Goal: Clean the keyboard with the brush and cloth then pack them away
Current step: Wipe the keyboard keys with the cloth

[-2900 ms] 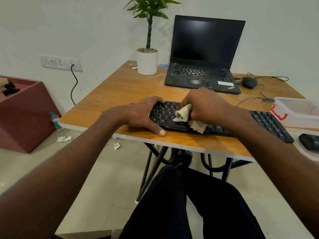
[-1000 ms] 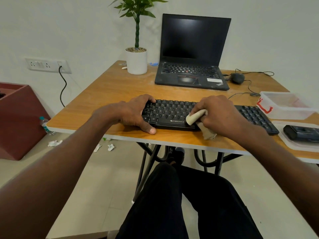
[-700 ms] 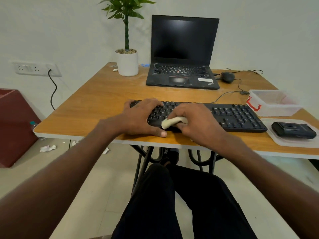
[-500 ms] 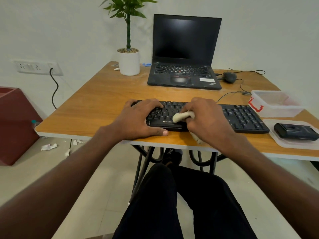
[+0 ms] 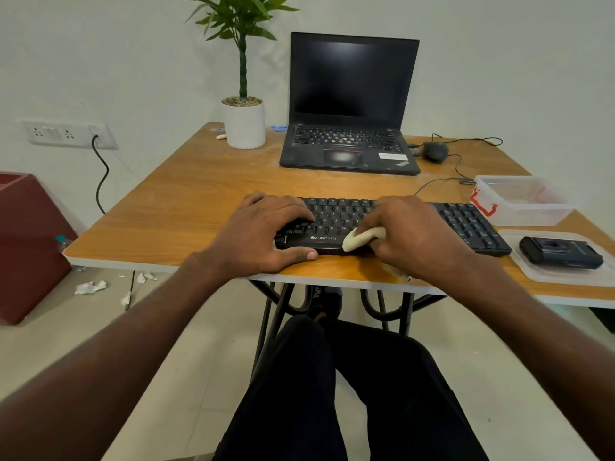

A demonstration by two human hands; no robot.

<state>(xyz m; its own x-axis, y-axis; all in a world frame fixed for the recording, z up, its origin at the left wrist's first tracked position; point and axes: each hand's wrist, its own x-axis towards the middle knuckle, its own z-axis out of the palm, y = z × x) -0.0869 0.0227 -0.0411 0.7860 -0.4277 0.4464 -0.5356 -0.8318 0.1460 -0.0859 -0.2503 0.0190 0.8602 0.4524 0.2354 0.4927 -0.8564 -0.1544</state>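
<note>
On the keyboard, the right hand pinches the soft, limp cloth bunched, while the left hand lies spread, steadying it.

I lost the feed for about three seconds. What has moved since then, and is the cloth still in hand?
The right hand, still gripping the cloth, has wiped back and forth along the keyboard, from its middle keys to its front edge by the logo. The left hand still pins the keyboard's left end. Nothing was let go. Laptop, clear box and black device stay put.
</note>
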